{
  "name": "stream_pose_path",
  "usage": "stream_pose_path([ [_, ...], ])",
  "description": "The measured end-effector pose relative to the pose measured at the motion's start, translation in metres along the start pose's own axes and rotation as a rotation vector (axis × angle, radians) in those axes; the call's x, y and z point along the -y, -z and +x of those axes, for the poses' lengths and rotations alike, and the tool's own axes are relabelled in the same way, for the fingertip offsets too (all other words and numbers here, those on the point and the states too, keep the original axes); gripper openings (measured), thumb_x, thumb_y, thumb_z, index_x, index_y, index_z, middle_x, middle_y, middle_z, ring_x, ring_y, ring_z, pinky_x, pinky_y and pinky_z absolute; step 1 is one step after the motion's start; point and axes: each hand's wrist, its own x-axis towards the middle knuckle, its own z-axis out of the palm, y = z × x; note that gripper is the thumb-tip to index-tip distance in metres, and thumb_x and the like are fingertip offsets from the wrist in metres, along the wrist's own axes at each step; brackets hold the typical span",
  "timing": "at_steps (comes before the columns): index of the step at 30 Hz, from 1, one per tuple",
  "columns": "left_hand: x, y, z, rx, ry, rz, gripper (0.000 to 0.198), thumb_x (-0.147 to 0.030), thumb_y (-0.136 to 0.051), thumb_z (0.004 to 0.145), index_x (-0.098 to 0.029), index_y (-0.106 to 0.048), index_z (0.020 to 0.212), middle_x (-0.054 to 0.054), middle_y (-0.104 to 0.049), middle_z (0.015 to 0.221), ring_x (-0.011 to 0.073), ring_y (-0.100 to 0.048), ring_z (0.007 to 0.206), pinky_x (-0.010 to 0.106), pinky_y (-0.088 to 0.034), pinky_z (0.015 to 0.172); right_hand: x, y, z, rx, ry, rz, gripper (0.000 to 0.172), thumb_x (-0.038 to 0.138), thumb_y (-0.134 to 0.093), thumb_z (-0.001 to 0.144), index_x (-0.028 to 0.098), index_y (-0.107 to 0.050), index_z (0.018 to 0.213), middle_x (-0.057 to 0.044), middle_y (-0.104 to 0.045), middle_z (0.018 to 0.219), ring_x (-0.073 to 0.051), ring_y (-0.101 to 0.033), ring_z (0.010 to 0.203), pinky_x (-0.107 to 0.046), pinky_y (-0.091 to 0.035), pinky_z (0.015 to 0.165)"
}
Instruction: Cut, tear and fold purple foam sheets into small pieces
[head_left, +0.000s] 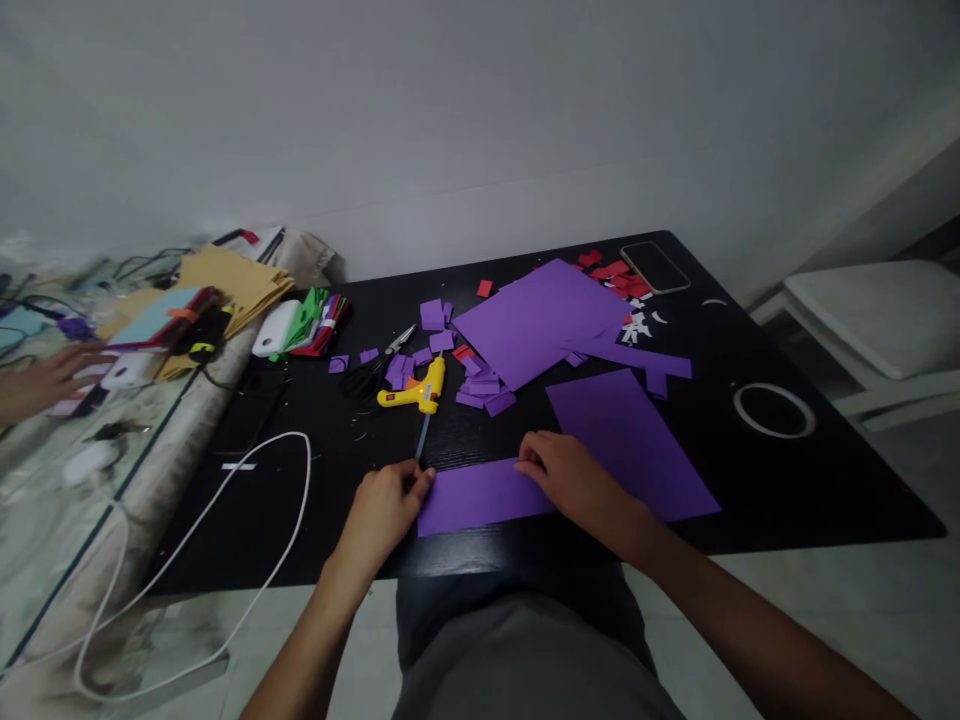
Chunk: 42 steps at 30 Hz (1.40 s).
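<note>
A purple paper strip (480, 498) lies near the front edge of the black table, directly before me. Its left end is pinched at the upper corner by my left hand (386, 505), thumb and forefinger together. Curled fingers of my right hand (570, 475) grip the strip's upper edge farther right; the hand and wrist hide part of it. A larger purple sheet (626, 430) lies under and beside my right hand. Just beyond the strip rests a yellow glue gun (420, 392) with a glue stick trailing toward my left hand.
Scissors (386, 360) and small purple pieces (480, 385) lie behind. A big purple sheet (540, 315), red scraps (619, 277), a phone (655, 267) and a tape ring (774, 410) occupy the right. A white cable (304, 490) loops left, near another person's hand (49, 380).
</note>
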Motion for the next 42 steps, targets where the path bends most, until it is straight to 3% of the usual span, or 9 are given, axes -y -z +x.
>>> stream_pose_path([
  [8,0.021,0.004,-0.001,0.003,0.042,-0.080,0.043,-0.054,-0.045,0.095,-0.023,-0.059,0.070,0.002,-0.066,0.063,0.0190,-0.061,0.055,0.029,-0.038,0.061,0.000,-0.002,0.001,-0.007,0.003,-0.024,0.009,0.015,-0.067,0.097,0.017,-0.066,0.088,-0.006,-0.072,0.095,-0.019,-0.066,0.086,-0.031,-0.046,0.078],
  [23,0.031,0.002,-0.003,-0.012,0.050,-0.261,0.044,-0.056,-0.051,0.092,-0.022,-0.054,0.066,-0.002,-0.063,0.057,0.0153,-0.059,0.045,0.025,-0.043,0.053,0.002,0.000,0.000,-0.002,-0.001,-0.029,0.008,0.015,-0.066,0.097,0.017,-0.067,0.090,-0.006,-0.073,0.097,-0.019,-0.068,0.087,-0.031,-0.048,0.080],
  [34,0.038,-0.007,-0.004,-0.130,0.004,-0.285,0.047,-0.059,-0.053,0.093,-0.021,-0.054,0.065,-0.003,-0.061,0.055,0.0138,-0.055,0.046,0.024,-0.040,0.053,-0.001,-0.003,0.001,-0.016,-0.004,-0.055,0.007,0.015,-0.067,0.096,0.018,-0.065,0.089,-0.006,-0.072,0.096,-0.020,-0.067,0.087,-0.032,-0.048,0.080],
  [38,0.039,-0.007,-0.005,-0.144,-0.005,-0.295,0.048,-0.059,-0.053,0.094,-0.021,-0.054,0.064,-0.002,-0.061,0.055,0.0144,-0.056,0.047,0.025,-0.041,0.054,-0.001,-0.008,-0.003,-0.074,0.046,-0.076,0.010,0.013,-0.063,0.097,0.018,-0.065,0.089,-0.006,-0.070,0.094,-0.020,-0.067,0.086,-0.034,-0.051,0.080],
  [42,0.040,-0.008,-0.005,-0.148,-0.007,-0.306,0.048,-0.059,-0.053,0.094,-0.021,-0.054,0.063,-0.002,-0.061,0.054,0.0141,-0.054,0.047,0.025,-0.039,0.053,0.000,-0.011,-0.011,-0.145,0.243,-0.024,0.008,0.013,-0.064,0.096,0.019,-0.069,0.094,-0.007,-0.069,0.099,-0.021,-0.066,0.096,-0.038,-0.054,0.090],
])
